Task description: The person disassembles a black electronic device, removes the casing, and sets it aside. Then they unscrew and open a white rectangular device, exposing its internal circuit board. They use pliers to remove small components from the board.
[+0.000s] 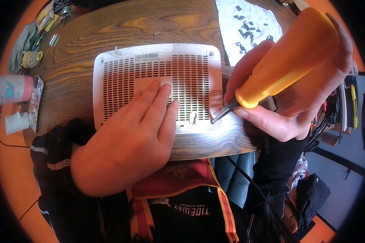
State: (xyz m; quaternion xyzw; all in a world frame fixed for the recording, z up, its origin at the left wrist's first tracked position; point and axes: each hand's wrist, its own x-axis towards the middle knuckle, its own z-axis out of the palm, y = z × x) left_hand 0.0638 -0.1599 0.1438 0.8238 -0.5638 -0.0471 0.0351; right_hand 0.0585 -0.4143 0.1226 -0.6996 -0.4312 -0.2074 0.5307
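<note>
A white vented plastic housing [188,88], probably of a router, lies on the wooden table with a printed label [147,57] near its far edge. My left hand [137,130] rests flat on its slotted face, fingers together over a plain square in the middle. In my right hand [279,100] is a screwdriver with a yellow handle [289,57]. Its metal shaft [221,115] slants down to the near right corner of the housing, where the tip meets or nearly meets a corner hole. Round recesses [210,53] mark the far corners, and a keyhole slot [193,118] sits near the tip.
Several small black parts [246,32] lie on a white sheet [226,27] at the far right. A loose screw [156,33] is beyond the housing. Left stand a phone [36,103], a white cup [16,123], a pink container [13,89] and a small jar [32,59]. Cables [321,130] hang right.
</note>
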